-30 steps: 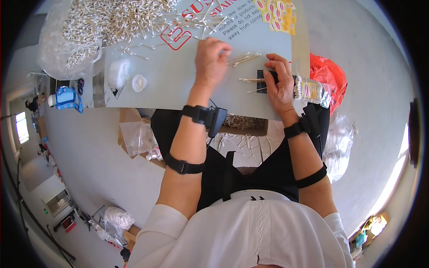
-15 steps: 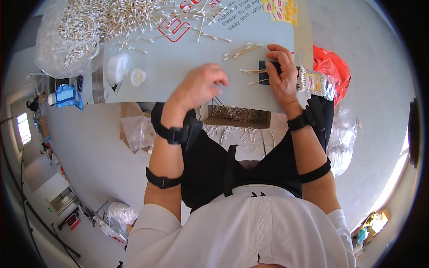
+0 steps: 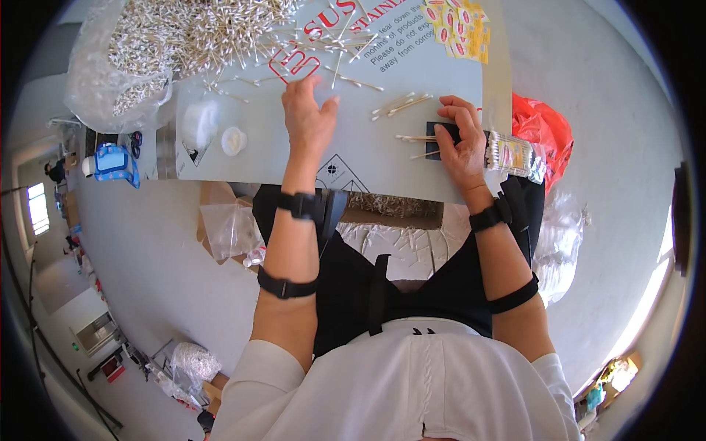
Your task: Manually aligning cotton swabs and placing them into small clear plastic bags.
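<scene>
My left hand (image 3: 309, 121) is over the table, fingers pointing at scattered cotton swabs (image 3: 354, 81), thumb spread away and nothing visible in it. My right hand (image 3: 465, 151) rests on a dark flat pad (image 3: 434, 129) near the table's right part, its fingers loosely curved and apart from the thumb. A few swabs (image 3: 413, 138) lie with their ends by that thumb; any contact is unclear. Just beyond, more swabs (image 3: 403, 105) lie in a small group. Beside my right hand sits a clear pack of swabs (image 3: 512, 154) with a yellow label.
A big heap of swabs (image 3: 198, 33) spills from a clear bag (image 3: 88, 92) at far left. Nearby are a small white round dish (image 3: 234, 141) and a blue bottle (image 3: 114, 165). Yellow labels (image 3: 457, 29) lie far right, a red bag (image 3: 543, 128) beyond the edge, an open box (image 3: 393, 209) below.
My left hand has moved away from me, from the table's near edge toward the scattered swabs, its fingers straightening. My right hand stays on the dark pad. The whole view has shifted slightly.
</scene>
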A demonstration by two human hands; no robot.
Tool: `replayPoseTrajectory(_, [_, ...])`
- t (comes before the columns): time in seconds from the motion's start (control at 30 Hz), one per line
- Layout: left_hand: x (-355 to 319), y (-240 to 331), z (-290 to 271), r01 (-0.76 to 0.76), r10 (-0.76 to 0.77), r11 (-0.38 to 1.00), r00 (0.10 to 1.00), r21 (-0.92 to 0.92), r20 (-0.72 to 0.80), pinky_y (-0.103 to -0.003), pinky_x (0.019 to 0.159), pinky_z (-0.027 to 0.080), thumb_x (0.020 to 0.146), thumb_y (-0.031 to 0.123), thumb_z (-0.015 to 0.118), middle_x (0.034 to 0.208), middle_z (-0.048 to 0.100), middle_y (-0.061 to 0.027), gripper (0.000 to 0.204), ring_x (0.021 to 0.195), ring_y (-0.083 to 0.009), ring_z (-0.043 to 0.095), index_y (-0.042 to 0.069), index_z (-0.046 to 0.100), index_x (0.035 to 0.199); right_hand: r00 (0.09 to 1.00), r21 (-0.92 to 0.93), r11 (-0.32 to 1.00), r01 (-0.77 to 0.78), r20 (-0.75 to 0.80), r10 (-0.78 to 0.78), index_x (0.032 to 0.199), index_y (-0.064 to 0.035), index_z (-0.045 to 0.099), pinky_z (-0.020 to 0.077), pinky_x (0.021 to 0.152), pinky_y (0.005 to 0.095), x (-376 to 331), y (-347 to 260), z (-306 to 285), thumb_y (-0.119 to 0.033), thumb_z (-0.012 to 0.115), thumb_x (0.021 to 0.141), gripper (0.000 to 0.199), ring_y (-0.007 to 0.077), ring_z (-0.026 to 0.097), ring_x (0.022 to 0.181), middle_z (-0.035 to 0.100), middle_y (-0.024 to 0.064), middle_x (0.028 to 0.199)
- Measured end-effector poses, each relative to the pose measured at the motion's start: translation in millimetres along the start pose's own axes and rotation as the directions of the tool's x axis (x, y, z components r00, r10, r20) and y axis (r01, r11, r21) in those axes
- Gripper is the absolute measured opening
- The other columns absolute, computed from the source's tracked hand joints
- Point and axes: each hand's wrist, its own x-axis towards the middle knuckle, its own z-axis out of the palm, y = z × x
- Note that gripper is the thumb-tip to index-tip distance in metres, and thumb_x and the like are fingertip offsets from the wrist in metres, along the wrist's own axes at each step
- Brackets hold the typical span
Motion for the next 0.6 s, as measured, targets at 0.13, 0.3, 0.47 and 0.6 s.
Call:
replayPoseTrajectory(0.13, [33, 1, 14, -0.116, 0.119, 0.957, 0.993, 0.265, 0.003, -0.044, 0.091, 0.043, 0.072, 0.011, 0.076, 0.107, 0.058, -0.0115, 0.030, 0.104, -0.0341, 0.052, 0.011, 0.065, 0.100, 1.000, -0.006, 1.000, 0.014, 0.010, -0.014, 0.099, -0.0002, 0.057, 0.0496, 0.086, 0.0346, 1, 2, 0, 0.005, 0.059, 0.075, 0.025, 0.0292, 0.058, 0.101, 0.059, 0.0131, 0.116])
replayPoseTrajectory(0.3, [35, 12, 25, -0.150, 0.100, 0.944, 0.979, 0.294, 0.178, -0.042, 0.080, 0.047, 0.071, 0.011, 0.076, 0.088, 0.063, -0.0054, 0.018, 0.090, -0.0279, 0.057, 0.009, 0.066, 0.085, 1.000, -0.010, 1.000, -0.008, 0.007, 0.008, 0.098, 0.0001, 0.057, 0.0497, 0.085, 0.0350, 2, -1, 0, 0.005, 0.060, 0.075, 0.024, 0.0298, 0.058, 0.101, 0.059, 0.0136, 0.116])
replayPoseTrajectory(0.47, [11, 50, 46, -0.220, 0.191, 0.972, 0.946, 0.087, 0.260, -0.043, 0.070, 0.049, 0.071, 0.005, 0.070, 0.077, 0.062, -0.0109, 0.009, 0.080, -0.0327, 0.059, 0.006, 0.061, 0.073, 1.000, -0.034, 0.999, 0.008, 0.003, -0.008, 0.098, 0.0004, 0.057, 0.0493, 0.085, 0.0359, 2, 1, -4, 0.005, 0.060, 0.074, 0.024, 0.0310, 0.058, 0.101, 0.059, 0.0141, 0.116])
replayPoseTrajectory(0.6, [31, 41, 45, -0.050, 0.061, 0.995, 0.991, -0.087, 0.122, -0.043, 0.073, 0.050, 0.072, 0.002, 0.067, 0.085, 0.062, -0.0115, 0.015, 0.084, -0.0321, 0.060, 0.005, 0.065, 0.086, 1.000, -0.021, 1.000, 0.014, 0.006, -0.014, 0.097, 0.0004, 0.057, 0.0485, 0.087, 0.0365, 2, -3, -2, 0.005, 0.060, 0.074, 0.023, 0.0318, 0.057, 0.103, 0.059, 0.0144, 0.116])
